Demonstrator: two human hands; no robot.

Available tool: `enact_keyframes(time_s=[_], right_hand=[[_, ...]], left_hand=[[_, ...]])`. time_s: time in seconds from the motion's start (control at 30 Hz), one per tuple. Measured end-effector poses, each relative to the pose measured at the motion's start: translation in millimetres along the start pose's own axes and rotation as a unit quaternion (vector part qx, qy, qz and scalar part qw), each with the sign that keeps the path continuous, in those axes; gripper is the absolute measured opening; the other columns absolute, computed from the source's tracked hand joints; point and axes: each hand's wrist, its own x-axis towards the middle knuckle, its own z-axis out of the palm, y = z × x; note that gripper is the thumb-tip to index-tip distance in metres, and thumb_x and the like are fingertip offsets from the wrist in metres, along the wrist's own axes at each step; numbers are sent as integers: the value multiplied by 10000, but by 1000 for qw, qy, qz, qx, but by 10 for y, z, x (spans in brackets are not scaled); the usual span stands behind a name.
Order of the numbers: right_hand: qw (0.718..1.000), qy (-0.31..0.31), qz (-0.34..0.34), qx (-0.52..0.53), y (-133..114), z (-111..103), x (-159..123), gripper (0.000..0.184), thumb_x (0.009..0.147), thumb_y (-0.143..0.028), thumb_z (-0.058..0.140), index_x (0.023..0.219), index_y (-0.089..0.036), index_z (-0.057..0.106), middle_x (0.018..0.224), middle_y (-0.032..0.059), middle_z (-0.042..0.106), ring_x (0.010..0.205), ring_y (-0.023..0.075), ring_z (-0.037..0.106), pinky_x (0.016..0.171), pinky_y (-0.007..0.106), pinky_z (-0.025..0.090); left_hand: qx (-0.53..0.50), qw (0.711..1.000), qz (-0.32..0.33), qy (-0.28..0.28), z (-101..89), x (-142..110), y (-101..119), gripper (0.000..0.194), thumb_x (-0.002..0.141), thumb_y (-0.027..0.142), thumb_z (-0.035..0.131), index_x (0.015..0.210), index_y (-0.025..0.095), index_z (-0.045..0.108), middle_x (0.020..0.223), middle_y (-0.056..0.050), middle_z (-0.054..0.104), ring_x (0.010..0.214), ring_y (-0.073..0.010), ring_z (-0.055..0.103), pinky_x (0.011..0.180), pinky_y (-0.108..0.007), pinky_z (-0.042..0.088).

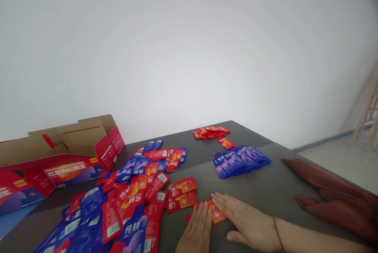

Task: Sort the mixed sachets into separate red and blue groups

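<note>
My left hand [196, 227] lies flat with its fingers stretched over the left side of red-orange sachets [217, 216] on the dark table. From the right, my right hand [246, 219] rests its straight fingertips on the same sachets, thumb apart. The hands partly cover these, so I cannot tell how many there are. Just left of them, two red-orange sachets [182, 193] lie overlapped. A large mixed heap of red and blue sachets [132, 194] spreads further left. Beyond my right hand, several blue sachets [240, 161] form an overlapping row.
Red cardboard boxes [113, 146] stand open at the left against the white wall. At the back, red sachets [211, 131] are piled beside a single loose one [226, 143]. Dark red wrapping material [327, 186] lies along the table's right side. A wooden stand [367, 115] is on the floor beyond.
</note>
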Motion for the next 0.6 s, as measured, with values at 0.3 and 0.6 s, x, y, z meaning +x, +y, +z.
enact_keyframes(time_s=[0.3,0.6], right_hand=[[998,34,31,-46,8,1,66,690,843,-373,569,1448,-154,320,1484,143,338,1359,274,312,1143,459,209],[990,141,9,-3,-24,-124,436,206,854,-261,526,970,-197,684,903,64,696,855,212,622,804,319,465]], left_hand=[[-14,998,-61,-20,105,-195,-181,521,920,148,333,1436,220,323,1388,-66,479,1260,-221,461,1015,-313,420],[-61,967,-174,-173,-546,577,-168,470,779,54,438,1203,209,570,1039,-94,693,935,-259,660,790,-354,519]])
